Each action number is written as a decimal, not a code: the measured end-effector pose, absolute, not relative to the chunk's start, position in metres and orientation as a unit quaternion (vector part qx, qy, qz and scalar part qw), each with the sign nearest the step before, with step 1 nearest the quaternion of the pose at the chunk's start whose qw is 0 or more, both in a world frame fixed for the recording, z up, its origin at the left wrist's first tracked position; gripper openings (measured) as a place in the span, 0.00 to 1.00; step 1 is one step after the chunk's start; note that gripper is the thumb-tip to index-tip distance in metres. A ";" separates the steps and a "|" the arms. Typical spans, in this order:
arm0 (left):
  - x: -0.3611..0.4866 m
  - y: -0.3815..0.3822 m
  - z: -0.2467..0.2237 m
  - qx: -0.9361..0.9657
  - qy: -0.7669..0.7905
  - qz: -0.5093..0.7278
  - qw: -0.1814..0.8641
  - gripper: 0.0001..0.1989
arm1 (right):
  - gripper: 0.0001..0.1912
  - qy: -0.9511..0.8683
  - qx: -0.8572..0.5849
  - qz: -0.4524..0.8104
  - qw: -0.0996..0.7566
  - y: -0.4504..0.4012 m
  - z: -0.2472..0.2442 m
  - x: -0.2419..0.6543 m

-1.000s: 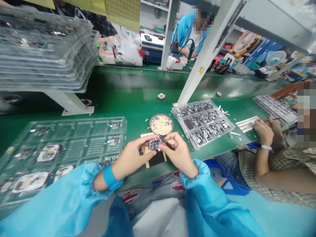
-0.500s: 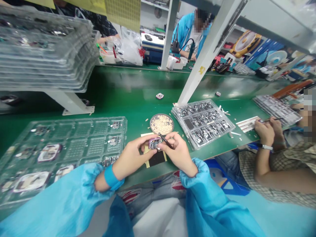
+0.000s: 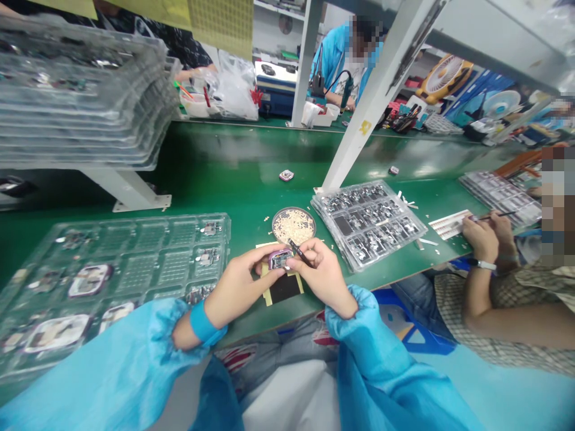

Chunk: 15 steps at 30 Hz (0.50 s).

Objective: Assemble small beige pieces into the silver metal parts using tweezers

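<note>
We see a small casing (image 3: pixel 281 259) with a rounded purple rim, held in our left hand (image 3: pixel 242 276) above a dark pad (image 3: pixel 286 288), its open side tilted towards us and baring a packed, silvery-grey assembly of parts. We also have a slim black tool (image 3: pixel 299 252) in our right hand (image 3: pixel 324 274), slanting with its upper end near the casing's top edge; whether the two touch, we cannot tell.
</note>
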<state>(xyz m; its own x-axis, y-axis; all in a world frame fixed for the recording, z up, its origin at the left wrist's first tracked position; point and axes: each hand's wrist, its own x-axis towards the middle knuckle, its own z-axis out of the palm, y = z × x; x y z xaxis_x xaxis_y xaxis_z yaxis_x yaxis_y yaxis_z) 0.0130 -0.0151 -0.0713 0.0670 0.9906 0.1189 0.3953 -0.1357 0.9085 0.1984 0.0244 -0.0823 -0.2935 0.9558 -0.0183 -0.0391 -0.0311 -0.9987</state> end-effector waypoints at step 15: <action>0.011 -0.014 -0.076 0.627 0.542 0.416 0.373 0.21 | 0.20 -0.541 -0.415 0.613 0.400 0.031 -0.072 0.201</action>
<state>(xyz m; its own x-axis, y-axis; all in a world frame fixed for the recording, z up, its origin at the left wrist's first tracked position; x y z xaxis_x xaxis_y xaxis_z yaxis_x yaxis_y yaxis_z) 0.0105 -0.0140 -0.0757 0.0648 0.9910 0.1168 0.3693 -0.1326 0.9198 0.2012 0.0311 -0.0719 -0.3359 0.9388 -0.0762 -0.0420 -0.0957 -0.9945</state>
